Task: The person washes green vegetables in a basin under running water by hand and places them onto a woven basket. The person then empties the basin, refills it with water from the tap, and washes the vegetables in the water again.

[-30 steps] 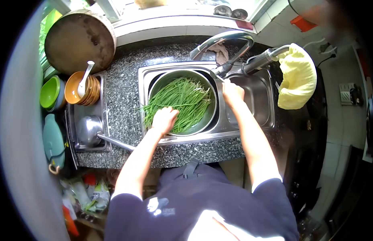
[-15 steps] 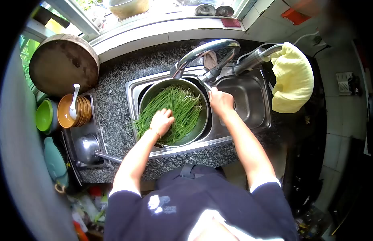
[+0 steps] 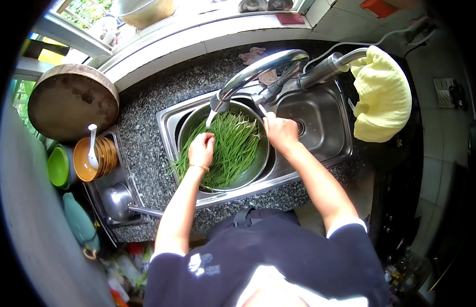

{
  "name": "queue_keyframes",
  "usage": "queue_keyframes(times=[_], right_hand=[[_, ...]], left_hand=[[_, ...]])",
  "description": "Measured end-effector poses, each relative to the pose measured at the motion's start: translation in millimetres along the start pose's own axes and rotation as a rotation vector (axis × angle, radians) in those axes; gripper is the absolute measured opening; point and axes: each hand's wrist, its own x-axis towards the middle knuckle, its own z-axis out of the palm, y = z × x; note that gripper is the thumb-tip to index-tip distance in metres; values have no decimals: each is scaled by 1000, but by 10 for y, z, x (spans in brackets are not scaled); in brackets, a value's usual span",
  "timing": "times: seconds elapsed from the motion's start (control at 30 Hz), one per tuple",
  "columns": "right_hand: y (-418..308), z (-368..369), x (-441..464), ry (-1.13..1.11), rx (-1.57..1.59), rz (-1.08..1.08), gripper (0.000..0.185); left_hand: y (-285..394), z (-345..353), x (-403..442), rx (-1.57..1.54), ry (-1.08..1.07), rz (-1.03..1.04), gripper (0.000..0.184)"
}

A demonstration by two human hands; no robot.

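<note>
The only lettering that shows is on the dark shirt [image 3: 284, 245]: a small pale print [image 3: 199, 263] on the chest, with letters [image 3: 212, 269] at its right side in the view. The lower line seems to read "BEARY", though blurred; the line above is too small to make out.

A head-worn camera is looking forward and steeply down from above the person's shirt [image 3: 304, 245], which is filling six o'clock. It is facing the sink [image 3: 320, 115] closely enough that the left hand [image 3: 201, 149] and right hand [image 3: 282, 133] are showing near the middle. The wide, round view is taking in the window [image 3: 71, 36] at ten o'clock and a yellow cloth [image 3: 384, 97] at two.
</note>
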Motion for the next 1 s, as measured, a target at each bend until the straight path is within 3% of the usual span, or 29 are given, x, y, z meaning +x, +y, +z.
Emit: queue_keyframes(times=[0.07,0.13,0.17,0.2,0.27,0.33,0.4,0.47,0.53,0.6,0.7,0.73,0.8,0.87,1.0], right_hand=[[-19,-30,-6,-48,-46,27,23],[-29,-38,-15,-87,-16,61,23],[-35,-46,-20,-98,1,75,23],[-33,-54,-19,-102,13,90,23],[-32,-63,-23,-120,40,103,22],[-11,-20,-20,-203,24,148,29],[-56,-332,-75,-170,-27,79,45],[-33,-688,-151,-114,125,28,55],[-5,-1289,-153,160,508,-132,49],[135,-2039,-22,434,805,-155,39],[625,-3027,504,915,1399,-167,26],[843,-3331,680,1012,1468,-16,28],[1421,-3569,1129,1126,1627,193,31],[1890,-3650,1552,1026,1757,475,41],[1809,-3840,1676,1041,1888,322,48]], left_hand=[[-185,240,157,21,-31,0,18],[-241,443,302,366,60,-12,23],[-263,529,354,283,-34,-94,38],[-337,689,344,307,-67,-139,68],[38,734,289,451,-278,-296,91],[273,726,137,669,-492,-209,98],[293,582,33,772,-596,-142,97],[268,410,3,719,-575,-224,96],[99,431,-15,687,-545,-261,95],[157,413,-92,590,-531,-292,94],[173,374,-333,557,-352,-191,80],[134,360,-421,560,-281,-154,74],[219,220,-629,524,-171,-143,66],[205,180,-812,517,-86,-109,69],[175,204,-1135,510,-91,-36,89]])
